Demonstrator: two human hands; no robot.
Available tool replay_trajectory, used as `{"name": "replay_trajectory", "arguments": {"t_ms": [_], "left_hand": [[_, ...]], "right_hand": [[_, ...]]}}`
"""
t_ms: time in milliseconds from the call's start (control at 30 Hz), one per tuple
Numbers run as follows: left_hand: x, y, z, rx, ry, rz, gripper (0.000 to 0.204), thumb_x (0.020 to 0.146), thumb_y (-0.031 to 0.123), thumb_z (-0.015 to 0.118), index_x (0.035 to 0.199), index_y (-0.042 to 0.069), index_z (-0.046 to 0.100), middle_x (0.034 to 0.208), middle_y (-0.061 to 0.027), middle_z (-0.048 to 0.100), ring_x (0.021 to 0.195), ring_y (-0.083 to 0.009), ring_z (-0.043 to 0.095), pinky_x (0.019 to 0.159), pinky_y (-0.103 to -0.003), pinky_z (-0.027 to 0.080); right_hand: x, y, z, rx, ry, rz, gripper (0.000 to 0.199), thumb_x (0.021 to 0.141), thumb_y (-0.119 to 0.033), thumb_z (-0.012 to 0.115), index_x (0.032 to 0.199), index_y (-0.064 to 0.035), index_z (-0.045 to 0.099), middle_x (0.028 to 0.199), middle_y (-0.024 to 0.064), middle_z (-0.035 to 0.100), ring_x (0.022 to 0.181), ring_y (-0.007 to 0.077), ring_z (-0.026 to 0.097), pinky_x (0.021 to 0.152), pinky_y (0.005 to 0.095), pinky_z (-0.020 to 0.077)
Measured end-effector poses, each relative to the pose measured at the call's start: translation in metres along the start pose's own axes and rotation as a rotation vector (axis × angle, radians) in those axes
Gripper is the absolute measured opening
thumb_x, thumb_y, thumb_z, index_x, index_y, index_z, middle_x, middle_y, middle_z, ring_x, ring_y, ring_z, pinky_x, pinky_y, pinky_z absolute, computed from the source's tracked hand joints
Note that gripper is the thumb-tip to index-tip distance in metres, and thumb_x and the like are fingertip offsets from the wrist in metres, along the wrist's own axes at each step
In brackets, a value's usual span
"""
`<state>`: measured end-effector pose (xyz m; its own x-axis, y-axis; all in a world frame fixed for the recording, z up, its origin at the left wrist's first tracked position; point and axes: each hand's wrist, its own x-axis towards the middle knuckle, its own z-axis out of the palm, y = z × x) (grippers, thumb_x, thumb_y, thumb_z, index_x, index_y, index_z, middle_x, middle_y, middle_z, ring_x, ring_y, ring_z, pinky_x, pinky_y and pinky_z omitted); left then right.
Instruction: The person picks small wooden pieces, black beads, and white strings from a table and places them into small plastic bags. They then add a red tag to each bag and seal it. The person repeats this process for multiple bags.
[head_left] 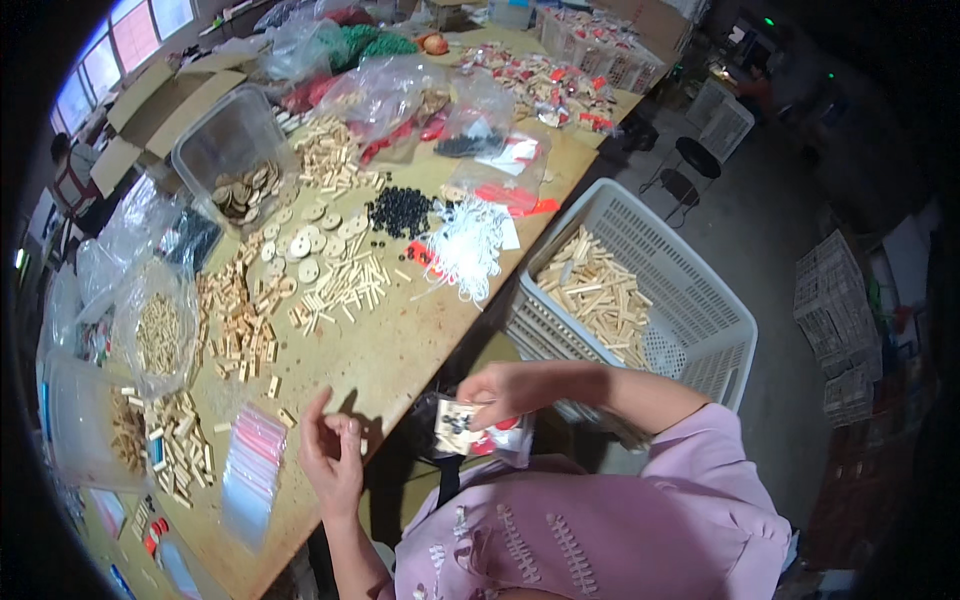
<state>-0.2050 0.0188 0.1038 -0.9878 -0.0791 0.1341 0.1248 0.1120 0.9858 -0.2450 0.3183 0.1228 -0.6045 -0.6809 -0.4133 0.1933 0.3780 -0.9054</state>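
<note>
My right hand [520,385] grips a small clear plastic bag [462,424] that holds dark beads, pale pieces and a red card, just off the front edge of the wooden table [400,350]. My left hand [330,450] hovers over the table edge, thumb raised and fingers curled, pinching something too small to make out. A stack of empty clear zip bags [250,465] lies just left of it. Piles of small wooden sticks and blocks [340,285], wooden discs [300,250], black beads [400,210] and white cords [465,245] spread farther up the table.
A white plastic crate [690,290] with wooden sticks sits at the table's right side. A clear tub [230,150] of discs, plastic bags of parts [155,325], cardboard boxes [160,105] and finished packets [560,85] crowd the far end. A stool [695,160] stands on the floor.
</note>
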Motion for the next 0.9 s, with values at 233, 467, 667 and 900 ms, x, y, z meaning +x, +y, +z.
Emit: {"name": "replay_trajectory", "arguments": {"t_ms": [233,467,667,900], "left_hand": [[-0.006,0.013,0.002,0.164,-0.017,0.041,0.016,0.098,-0.001,0.063,0.113,-0.004,0.068,0.082,-0.0032,0.065,0.075,-0.0088,0.063,0.070,-0.025,0.056],[-0.003,0.014,0.008,0.282,-0.028,0.174,0.012,0.097,-0.001,0.064,0.107,-0.001,0.071,0.093,-0.0110,0.071,0.075,-0.0159,0.070,0.068,-0.028,0.057],[-0.004,0.012,-0.011,0.344,-0.174,0.233,0.016,0.091,0.005,0.069,0.107,0.003,0.073,0.090,-0.0139,0.071,0.082,-0.0297,0.070,0.073,-0.037,0.055],[0.053,0.036,-0.058,0.726,-0.286,0.356,0.027,0.097,0.011,0.063,0.123,0.007,0.068,0.120,-0.0163,0.066,0.112,-0.0352,0.065,0.095,-0.041,0.053]], "right_hand": [[-0.041,-0.088,-0.176,0.455,0.788,-0.419,0.030,0.102,-0.028,0.064,0.118,-0.0027,0.066,0.105,0.0095,0.073,0.095,0.0170,0.072,0.081,0.0339,0.0633],[-0.005,-0.077,-0.197,0.209,0.932,-0.381,0.041,0.101,-0.017,0.066,0.135,0.0033,0.056,0.113,0.0119,0.074,0.093,0.0156,0.073,0.078,0.0264,0.0589],[0.061,-0.021,-0.055,0.223,0.721,-0.456,0.017,0.101,-0.008,0.063,0.112,0.0027,0.069,0.098,0.0096,0.074,0.081,0.0133,0.070,0.073,0.0269,0.0592],[0.096,-0.029,-0.014,-0.810,0.754,-0.944,0.015,0.083,0.005,0.071,0.098,-0.0001,0.071,0.098,0.0152,0.071,0.091,0.0333,0.069,0.079,0.0394,0.0547]]}}
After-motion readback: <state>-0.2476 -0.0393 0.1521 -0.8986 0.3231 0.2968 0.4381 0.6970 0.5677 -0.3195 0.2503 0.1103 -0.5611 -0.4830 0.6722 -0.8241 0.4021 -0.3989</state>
